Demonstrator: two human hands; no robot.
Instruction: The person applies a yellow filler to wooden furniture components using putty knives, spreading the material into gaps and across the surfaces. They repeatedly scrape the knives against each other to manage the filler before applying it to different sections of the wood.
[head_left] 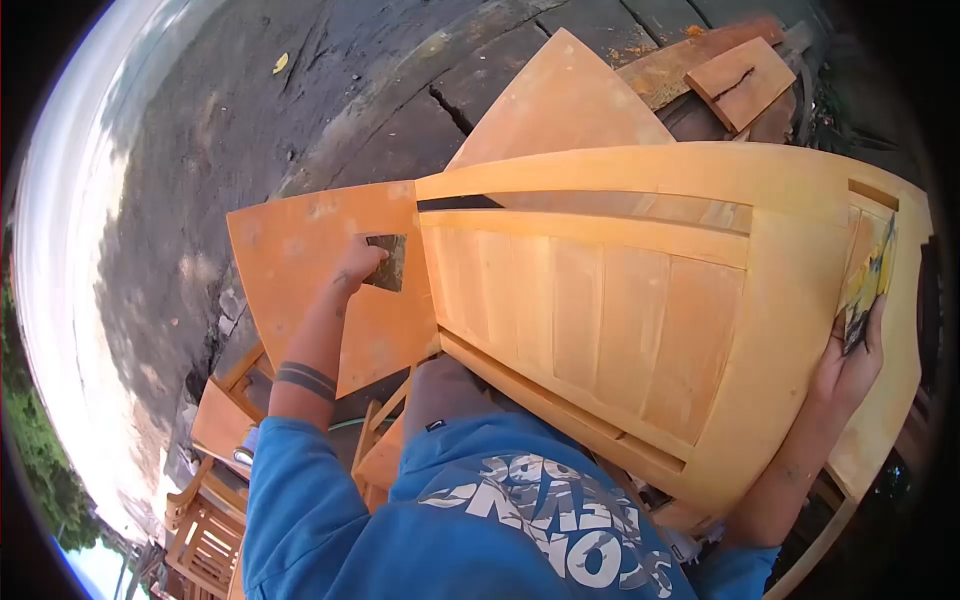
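Observation:
Out to the left, my left hand (pixel 362 264) pinches a thin, dark square piece (pixel 390 272) that looks like a scraper blade. It overlaps the orange wooden panel (pixel 300 240), which shows pale smeared patches. My right hand (pixel 852 368) grips a flat, dark piece with yellow smears (pixel 868 285), held over the right end of a large wooden frame with slats (pixel 800 290). What that smeared piece is, I cannot tell. The slatted frame stands tilted across the front of my body, and its left end meets the orange panel.
Another orange panel (pixel 565 110) sticks out behind the frame. Loose boards (pixel 740 82) lie at the back right on the cracked paving. Wooden chairs (pixel 205 530) stand at the lower left. Dark ground (pixel 230 110) with a yellow leaf (pixel 280 63) stretches beyond.

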